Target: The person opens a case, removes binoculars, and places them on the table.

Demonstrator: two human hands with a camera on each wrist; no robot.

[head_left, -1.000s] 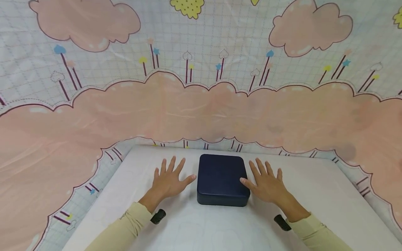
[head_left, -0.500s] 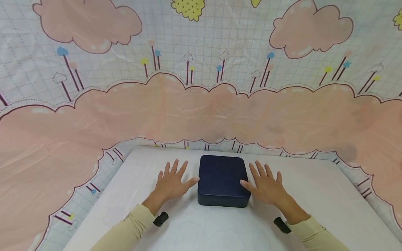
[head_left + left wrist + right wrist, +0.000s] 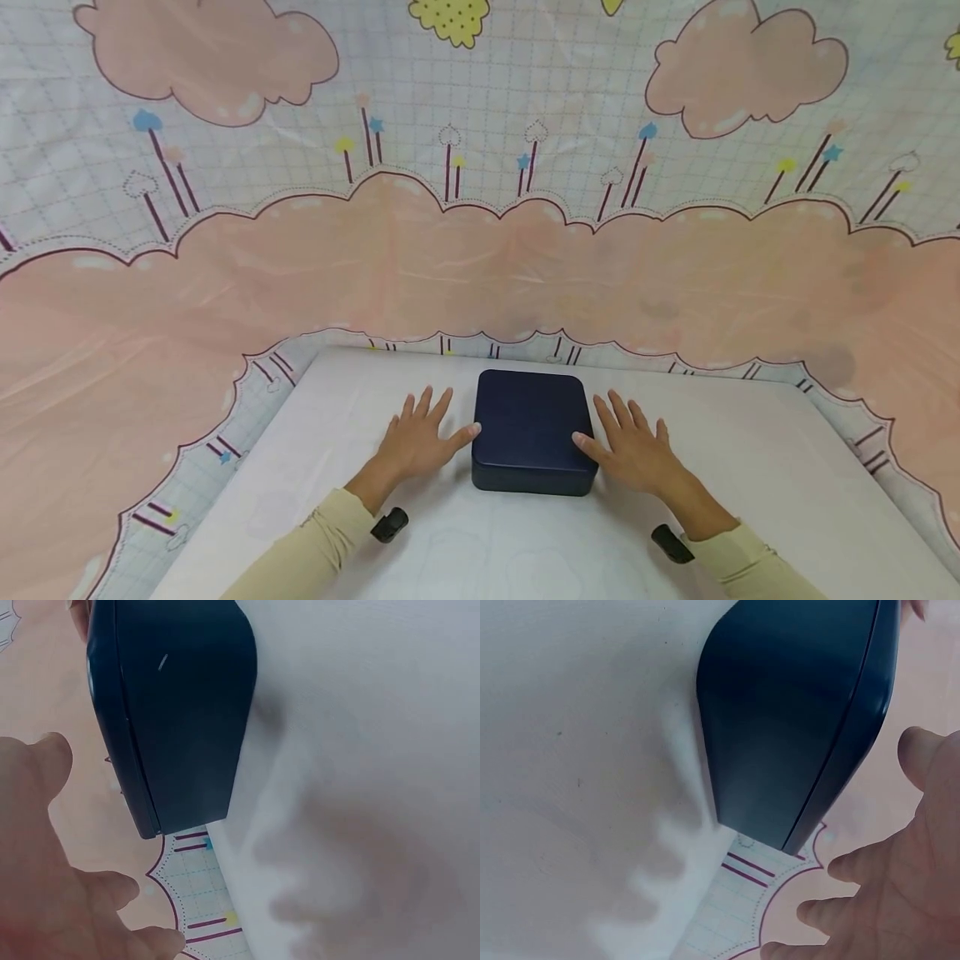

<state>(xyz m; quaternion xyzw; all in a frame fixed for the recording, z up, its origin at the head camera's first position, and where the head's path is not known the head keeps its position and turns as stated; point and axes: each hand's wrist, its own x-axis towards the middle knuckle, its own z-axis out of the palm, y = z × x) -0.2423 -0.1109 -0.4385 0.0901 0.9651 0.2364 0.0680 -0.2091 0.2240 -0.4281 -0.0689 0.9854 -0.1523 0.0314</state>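
Observation:
A dark navy box [image 3: 532,425] with rounded corners lies on the white table [image 3: 495,550], its lid on; the seam of the lid runs along its side in both wrist views. To its left, my left hand [image 3: 420,442] is spread with the thumb tip right at the box's left edge in the head view. My right hand [image 3: 637,450] is on the other side, fingers spread, its thumb overlapping the right edge of the lid. In the wrist views the left palm [image 3: 45,885] and right palm [image 3: 907,870] stand apart from the box's sides, holding nothing.
A cloth backdrop [image 3: 480,267] printed with pink clouds rises behind the table and along its sides. A black wrist device [image 3: 390,525] sits under the left wrist and another black device [image 3: 672,543] under the right. Hand shadows fall on the table.
My left hand has moved a little to the right, its thumb now at the box's edge. The right hand's fingers have dipped slightly. The box stays in place.

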